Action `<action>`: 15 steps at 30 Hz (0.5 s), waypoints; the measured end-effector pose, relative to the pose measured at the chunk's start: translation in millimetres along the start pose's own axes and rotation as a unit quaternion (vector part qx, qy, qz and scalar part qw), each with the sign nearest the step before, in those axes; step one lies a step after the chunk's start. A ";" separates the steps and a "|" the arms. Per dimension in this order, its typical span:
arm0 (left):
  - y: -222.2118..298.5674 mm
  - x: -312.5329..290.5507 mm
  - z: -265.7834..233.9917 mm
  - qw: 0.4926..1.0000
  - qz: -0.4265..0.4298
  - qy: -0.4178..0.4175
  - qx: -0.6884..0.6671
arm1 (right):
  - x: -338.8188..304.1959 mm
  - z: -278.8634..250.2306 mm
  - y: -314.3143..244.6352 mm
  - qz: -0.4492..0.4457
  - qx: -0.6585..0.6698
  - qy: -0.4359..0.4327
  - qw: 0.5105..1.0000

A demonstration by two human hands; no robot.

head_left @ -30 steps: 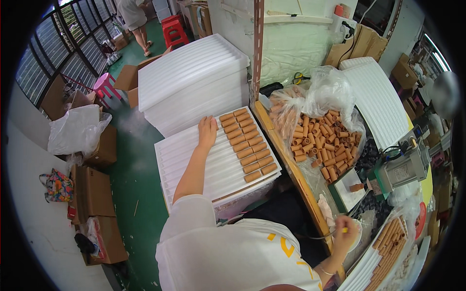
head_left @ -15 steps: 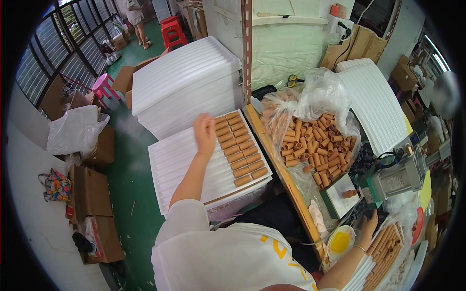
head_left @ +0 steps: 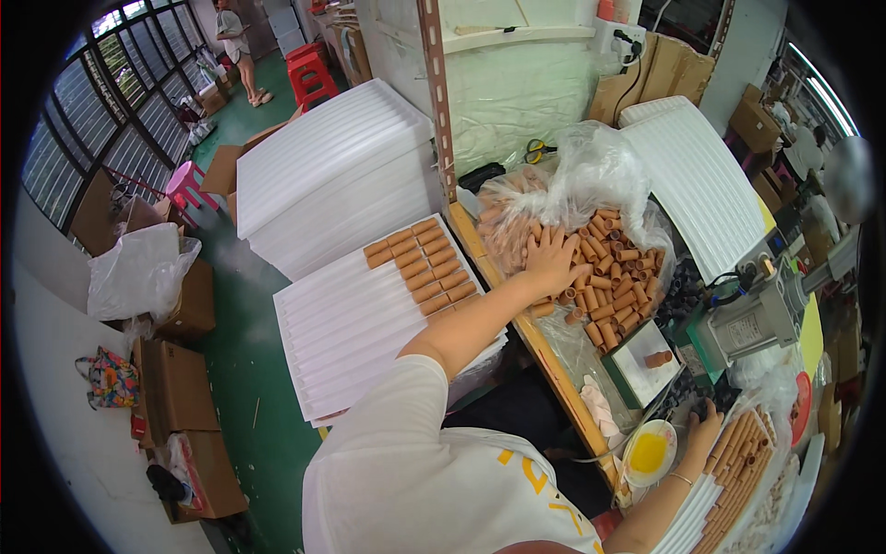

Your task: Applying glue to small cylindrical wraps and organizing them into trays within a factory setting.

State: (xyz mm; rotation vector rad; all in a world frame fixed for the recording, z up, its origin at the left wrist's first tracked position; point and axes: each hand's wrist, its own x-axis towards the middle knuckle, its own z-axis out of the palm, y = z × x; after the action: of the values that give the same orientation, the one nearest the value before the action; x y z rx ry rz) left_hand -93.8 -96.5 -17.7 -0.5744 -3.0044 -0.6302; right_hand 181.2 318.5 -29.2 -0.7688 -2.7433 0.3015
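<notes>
Left hand (head_left: 552, 261) is lying open, fingers spread, on brown tubes (head_left: 614, 277) piled in a clear plastic bag (head_left: 591, 162) on the worktop (head_left: 544, 355). Right hand (head_left: 703, 434) is resting w/ fingers curled by a white tray (head_left: 706, 503) of tubes; can't tell if it's gripping anything.

Left hand (head_left: 551, 261) rests on brown tubes (head_left: 609, 277) in a plastic bag (head_left: 591, 166).

Your left hand (head_left: 552, 261) reaches up to the centre of the frame, arm stretched, fingers spread, palm down. Your right hand (head_left: 703, 432) sits at lower right, wrist bent, fingers curled downward.
</notes>
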 end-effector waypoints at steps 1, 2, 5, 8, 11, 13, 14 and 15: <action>0.9 -3.6 -0.4 1.000 0.001 0.002 0.001 | -1.8 -1.9 2.9 -0.002 -0.010 0.001 1.000; 0.0 -7.8 0.3 0.999 0.013 -0.002 -0.029 | -3.2 -3.3 9.7 -0.029 -0.017 0.014 0.999; 0.8 -20.2 2.0 0.999 0.024 0.016 -0.034 | -14.1 -0.9 33.6 -0.021 0.024 0.065 0.997; -17.6 -16.9 1.5 0.989 0.015 0.143 -0.034 | -28.1 -26.1 9.1 0.064 0.120 0.090 0.987; -38.1 -17.8 -23.7 0.968 0.088 0.195 -0.135 | -19.9 -6.1 40.0 0.081 0.215 0.152 0.961; -57.6 -26.9 -27.8 0.948 0.124 0.277 -0.100 | -12.7 -14.7 15.9 0.056 0.172 0.139 0.974; -48.3 -34.2 -39.2 0.954 0.139 0.248 -0.095 | -17.4 -17.5 6.4 0.006 0.140 0.158 0.977; -46.8 -38.3 -39.6 0.962 0.137 0.185 -0.149 | -20.2 -25.5 -3.0 0.041 0.131 0.118 0.983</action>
State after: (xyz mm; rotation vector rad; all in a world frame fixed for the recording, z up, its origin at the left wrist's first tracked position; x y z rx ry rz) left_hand -77.1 -165.3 -2.9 -0.7683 -2.4445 -1.0411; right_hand 204.4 308.4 -8.6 -0.7915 -2.3932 0.5403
